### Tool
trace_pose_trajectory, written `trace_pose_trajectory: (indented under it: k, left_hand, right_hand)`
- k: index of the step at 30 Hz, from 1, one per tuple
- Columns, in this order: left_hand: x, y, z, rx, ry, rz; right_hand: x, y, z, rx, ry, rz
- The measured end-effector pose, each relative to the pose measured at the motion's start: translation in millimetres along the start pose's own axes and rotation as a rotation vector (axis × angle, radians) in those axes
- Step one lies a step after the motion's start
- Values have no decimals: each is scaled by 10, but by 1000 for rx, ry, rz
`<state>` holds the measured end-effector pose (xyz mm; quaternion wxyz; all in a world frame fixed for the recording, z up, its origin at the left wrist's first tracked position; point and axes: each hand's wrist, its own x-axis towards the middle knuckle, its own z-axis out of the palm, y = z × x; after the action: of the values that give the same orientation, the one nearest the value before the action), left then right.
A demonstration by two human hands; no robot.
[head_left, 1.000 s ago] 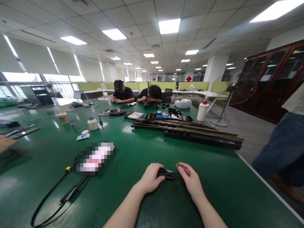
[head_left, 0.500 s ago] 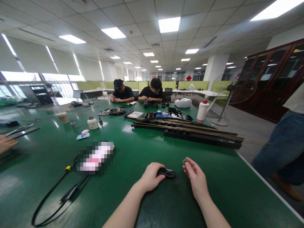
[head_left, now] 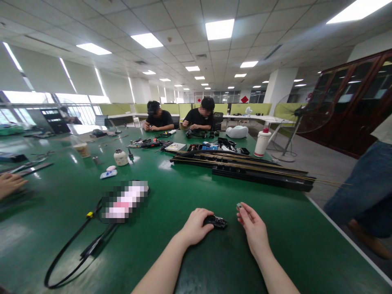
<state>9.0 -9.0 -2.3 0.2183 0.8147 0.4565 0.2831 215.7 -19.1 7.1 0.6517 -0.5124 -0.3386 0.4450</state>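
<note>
Low on the green table (head_left: 171, 196), my left hand (head_left: 196, 226) is closed around one end of a small black mechanical part (head_left: 218, 222). The part's free end points right and shows some shiny metal on top; the gripped end is hidden by my fingers. To its right, apart from it, my right hand (head_left: 252, 226) is raised a little and pinches a small greyish metal piece (head_left: 239, 206) between thumb and fingertips. That piece is too small for me to tell its kind.
Beyond my hands lie long black profiles (head_left: 263, 178) with thin brass-coloured rods across them. A blurred-out item with a black strap (head_left: 50, 261) is at left, near a white jar (head_left: 120, 157). Another person's hand (head_left: 10, 185) rests at far left. Two people sit across; one stands at right.
My right hand has turned the small metal piece slightly, so more of its face shows. My left hand keeps its hold. Across the table, one person has lifted a hand.
</note>
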Motion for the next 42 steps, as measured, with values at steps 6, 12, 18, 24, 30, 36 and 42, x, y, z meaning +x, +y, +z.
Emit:
trace_pose_trajectory:
  k: [6,12,18,24,30,36,42]
  left_hand:
    - [1,4,-14,2,-9,-6]
    - [3,15,-17,4,-9,-15]
    - [-2,-4,-9,-12,-1,-9]
    - [0,-9,-8,-9,-5,-14]
    - [2,-28,5,4,1,-2]
    - [-1,-45,21,10,7,13]
    - [-1,-44,40,31,10,27]
  right_hand:
    - [8,6,10,-2,-31,21]
    - [9,25,6,-1,-23,17]
    - [-16,6,31,-25,-34,-19]
    - [-62,20,80,-237,-187,-111]
    - [-137,97,108,-536,-337,-279]
    - [-161,77,140,-761,-506,-425]
    - [-177,29,135,-869,-592,-486]
